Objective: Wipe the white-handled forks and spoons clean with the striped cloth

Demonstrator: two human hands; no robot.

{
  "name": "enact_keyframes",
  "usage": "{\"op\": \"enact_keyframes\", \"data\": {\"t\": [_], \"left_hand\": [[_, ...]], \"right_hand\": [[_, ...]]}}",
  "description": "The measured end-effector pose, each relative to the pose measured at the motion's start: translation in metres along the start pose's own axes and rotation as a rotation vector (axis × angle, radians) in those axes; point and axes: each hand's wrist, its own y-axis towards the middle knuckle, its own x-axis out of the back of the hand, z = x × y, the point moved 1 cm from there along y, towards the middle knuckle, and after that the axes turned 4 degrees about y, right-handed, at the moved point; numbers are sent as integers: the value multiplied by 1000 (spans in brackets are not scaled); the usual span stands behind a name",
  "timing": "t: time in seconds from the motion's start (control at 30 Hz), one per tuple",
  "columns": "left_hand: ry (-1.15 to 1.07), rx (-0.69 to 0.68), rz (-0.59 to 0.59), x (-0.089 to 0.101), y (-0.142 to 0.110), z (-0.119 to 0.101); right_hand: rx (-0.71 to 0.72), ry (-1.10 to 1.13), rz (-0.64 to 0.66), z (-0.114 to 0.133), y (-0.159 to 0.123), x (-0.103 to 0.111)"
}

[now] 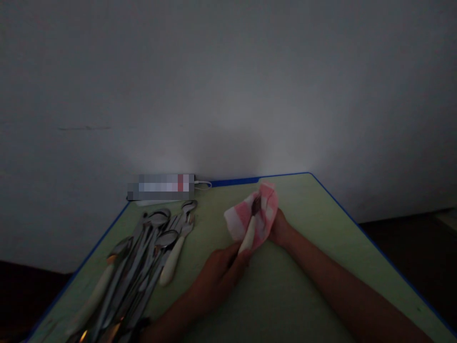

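My left hand (223, 271) is closed round the pale handle of a fork (249, 233), whose dark metal head points up and away. A pink-and-white checked cloth (239, 216) lies behind and around that head, its corners sticking out. My right hand (280, 228) grips the cloth from the right side, with most of its fingers hidden behind the fabric. Both hands are held above the middle of the table. To the left of my left hand lies another pale-handled fork (174, 257), tines pointing away.
A pile of metal spoons and other cutlery (139, 267) spreads along the table's left side, some with pale handles. A blurred-out box-like object (160, 187) with a white cord (204, 183) stands at the back left. The green table (321, 214) has a blue edge and meets a grey wall (228, 95).
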Motion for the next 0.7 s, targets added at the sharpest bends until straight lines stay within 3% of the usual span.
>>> {"op": "enact_keyframes", "data": {"t": [0.17, 0.43, 0.7], "left_hand": [[-46, 83, -86, -1, 2, 4], [-140, 150, -231, 2, 2, 4], [-60, 144, -156, 1, 3, 1]], "right_hand": [[-67, 141, 109, 3, 1, 2], [58, 280, 106, 14, -2, 0], [68, 162, 54, 23, -8, -9]]}}
